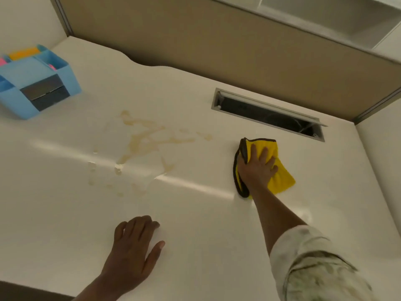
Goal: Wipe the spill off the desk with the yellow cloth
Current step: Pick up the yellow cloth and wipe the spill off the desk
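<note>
A brownish spill (143, 144) spreads in streaks and drops over the middle of the white desk (65, 213). The yellow cloth (280, 177), edged in dark trim, lies on the desk to the right of the spill, apart from it. My right hand (257, 168) presses flat on the cloth with its fingers spread. My left hand (135, 246) rests palm down on the desk near the front edge, below the spill, holding nothing.
A blue desk organiser (36, 83) with coloured items stands at the far left. A rectangular cable slot (269, 115) is open in the desk behind the cloth. A beige partition (217, 40) runs along the back, with shelves (325, 16) above.
</note>
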`<act>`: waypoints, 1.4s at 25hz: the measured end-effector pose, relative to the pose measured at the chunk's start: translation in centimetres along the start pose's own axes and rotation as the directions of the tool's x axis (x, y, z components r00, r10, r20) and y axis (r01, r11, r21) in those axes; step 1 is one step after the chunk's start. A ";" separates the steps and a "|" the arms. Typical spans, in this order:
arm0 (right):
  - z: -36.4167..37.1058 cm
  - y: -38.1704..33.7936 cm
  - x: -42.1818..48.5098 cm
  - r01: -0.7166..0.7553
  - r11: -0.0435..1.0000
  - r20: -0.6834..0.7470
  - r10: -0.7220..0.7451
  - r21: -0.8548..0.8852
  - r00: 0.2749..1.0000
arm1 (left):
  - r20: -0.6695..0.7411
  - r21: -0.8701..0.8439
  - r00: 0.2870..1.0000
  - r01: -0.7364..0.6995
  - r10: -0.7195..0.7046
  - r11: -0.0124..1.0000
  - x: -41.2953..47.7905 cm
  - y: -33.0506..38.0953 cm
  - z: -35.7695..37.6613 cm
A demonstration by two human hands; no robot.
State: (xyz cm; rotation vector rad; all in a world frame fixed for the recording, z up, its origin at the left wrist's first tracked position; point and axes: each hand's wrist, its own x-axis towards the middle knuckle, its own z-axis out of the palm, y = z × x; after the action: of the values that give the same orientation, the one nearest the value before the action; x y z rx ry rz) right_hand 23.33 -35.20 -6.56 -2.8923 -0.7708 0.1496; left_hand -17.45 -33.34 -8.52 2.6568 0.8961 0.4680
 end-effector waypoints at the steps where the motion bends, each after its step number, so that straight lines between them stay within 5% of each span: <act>1: 0.4 -2.2 -0.4 0.023 1.000 0.014 -0.023 0.013 1.000 | -0.013 -0.022 1.000 0.012 -0.012 1.000 0.0 -0.2 -0.1; 3: 1.5 -4.2 -4.9 0.253 0.967 0.007 -0.252 -0.016 0.968 | -0.038 -0.036 0.999 0.018 -0.019 0.999 0.1 -0.7 -0.5; 6: 1.5 -0.4 -14.4 0.623 0.782 0.094 -0.618 -0.030 0.780 | -0.076 0.027 0.994 0.083 -0.080 0.996 0.0 -4.4 -1.8; 8: 0.2 3.9 -13.2 0.742 0.670 0.100 -0.738 -0.004 0.667 | -0.130 0.079 0.970 0.216 -0.205 0.973 0.4 -8.8 -3.8; 10: -0.4 6.9 -7.9 0.668 0.740 0.053 -0.666 -0.081 0.744 | -0.168 0.129 0.939 0.324 -0.301 0.937 1.1 -13.7 -6.1; 12: -0.7 5.9 -1.7 0.321 0.941 -0.040 -0.327 -0.108 0.944 | -0.175 0.148 0.918 0.381 -0.355 0.913 2.6 -17.7 -7.6; 15: 0.0 -1.1 3.4 -0.108 0.994 -0.037 0.109 0.017 0.993 | -0.238 0.135 0.893 0.420 -0.382 0.898 5.1 -20.0 -7.5; 16: 0.5 -3.9 3.5 -0.099 0.995 -0.018 0.099 0.026 0.995 | -0.258 0.144 0.889 0.421 -0.377 0.896 5.9 -20.0 -7.2; 18: 2.2 -8.2 0.1 0.145 0.989 -0.019 -0.146 -0.019 0.989 | -0.272 0.153 0.889 0.419 -0.369 0.895 6.9 -19.7 -7.3; 19: 2.8 -8.9 -2.9 0.333 0.941 0.000 -0.334 -0.055 0.943 | -0.283 0.154 0.887 0.417 -0.364 0.896 7.1 -19.5 -7.4; 21: 2.5 -7.4 -7.9 0.677 0.735 0.100 -0.672 -0.035 0.734 | -0.288 0.167 0.882 0.431 -0.374 0.887 7.3 -19.5 -7.5; 23: 0.8 -4.2 -6.1 0.846 0.533 0.144 -0.839 0.015 0.525 | -0.266 0.165 0.879 0.445 -0.395 0.880 7.4 -19.6 -7.3; 24: 0.4 -2.9 -3.7 0.845 0.534 0.138 -0.837 -0.008 0.530 | -0.257 0.158 0.878 0.451 -0.405 0.878 7.4 -19.6 -7.1; 25: 0.3 -2.6 -0.8 0.779 0.626 0.105 -0.773 -0.038 0.626 | -0.253 0.152 0.876 0.456 -0.411 0.877 7.4 -19.6 -7.1; 27: 0.9 -5.6 4.3 0.422 0.905 -0.014 -0.424 -0.054 0.906 | -0.247 0.144 0.868 0.471 -0.430 0.870 7.5 -19.7 -7.3; 28: 1.6 -8.8 6.0 0.214 0.977 -0.048 -0.215 -0.013 0.976 | -0.248 0.144 0.864 0.479 -0.437 0.866 7.5 -19.8 -7.3; 30: 2.7 -15.5 6.4 -0.015 0.999 -0.025 0.016 0.035 1.000 | -0.255 0.139 0.864 0.477 -0.435 0.868 7.5 -19.7 -7.1; 31: 3.4 -18.3 5.6 0.041 0.998 -0.023 -0.040 0.041 0.999 | -0.259 0.135 0.863 0.476 -0.433 0.869 7.5 -19.8 -7.2; 33: 4.4 -20.2 2.1 0.383 0.923 -0.011 -0.383 0.031 0.924 | -0.269 0.131 0.866 0.466 -0.421 0.875 7.4 -19.7 -7.1; 35: 4.5 -17.1 -1.5 0.733 0.680 0.072 -0.732 0.017 0.677 | -0.277 0.132 0.870 0.455 -0.408 0.881 7.3 -19.7 -7.0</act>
State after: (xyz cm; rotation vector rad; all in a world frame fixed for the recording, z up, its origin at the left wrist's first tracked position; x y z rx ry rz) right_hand 13.10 -20.83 -8.10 -2.3384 -1.8741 0.1509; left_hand -25.08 -12.56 -8.05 2.4752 1.6452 0.6243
